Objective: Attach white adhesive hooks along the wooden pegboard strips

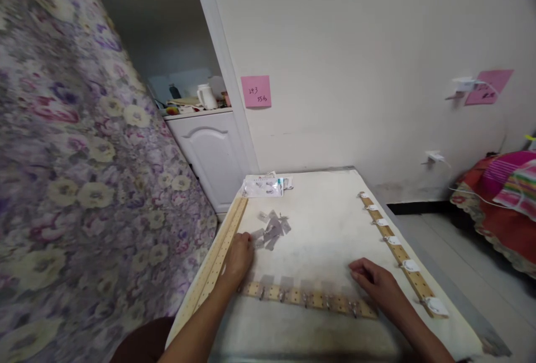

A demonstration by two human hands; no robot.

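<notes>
— Where does the near wooden strip (317, 301) lie from your hands?

— Across the near part of the worktop (322, 234), its long axis left to right, right end angled slightly toward you. Your left hand (242, 254) is just beside the left end, your right hand (374, 280) just beside the other. Clear-backed hooks (329, 300) line it.

— And the grey plastic pieces (273, 229)?

— Beyond the strip, ahead and to the right of your left fingers, which are nearer; your right hand is well apart.

— Do you hold anything?

— Your right fingers are bent and loosely parted, nothing visible in them. Your left fingers curl at the pile's edge; whether they grip a piece, one cannot tell.

— What flanks you?

— Bare wooden strips (229, 235) on your left, a white-hooked strip (399, 253) on your right.
</notes>
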